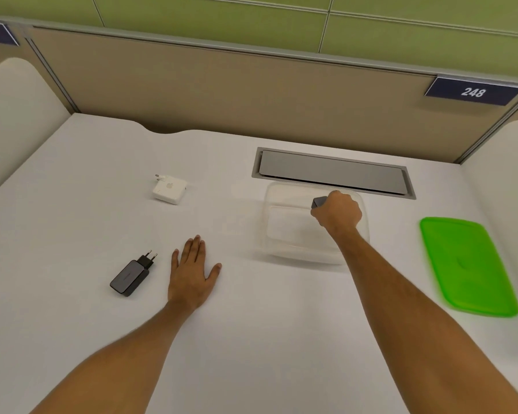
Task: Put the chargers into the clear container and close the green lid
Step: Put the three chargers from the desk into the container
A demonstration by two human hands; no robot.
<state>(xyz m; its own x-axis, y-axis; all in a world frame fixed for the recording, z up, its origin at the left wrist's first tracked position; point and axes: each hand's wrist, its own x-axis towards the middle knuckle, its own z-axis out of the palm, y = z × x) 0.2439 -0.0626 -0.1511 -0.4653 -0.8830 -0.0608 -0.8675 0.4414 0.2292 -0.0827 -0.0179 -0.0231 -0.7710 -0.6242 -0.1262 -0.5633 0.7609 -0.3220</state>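
Left hand (192, 270): flat on the desk (251, 339), palm down, fingers spread, holding nothing.
Black charger (131, 276): just beside that hand on its left, long axis toward the far-right, prongs pointing away; left hand is nearer.
Green lid (467, 265): off, near the desk's right edge.
Right hand (338, 212): fingers curled around a grey charger (319, 202), seemingly over the clear container (284, 231); contact unclear.
White charger (170, 189): far left-centre, well apart from both hands.
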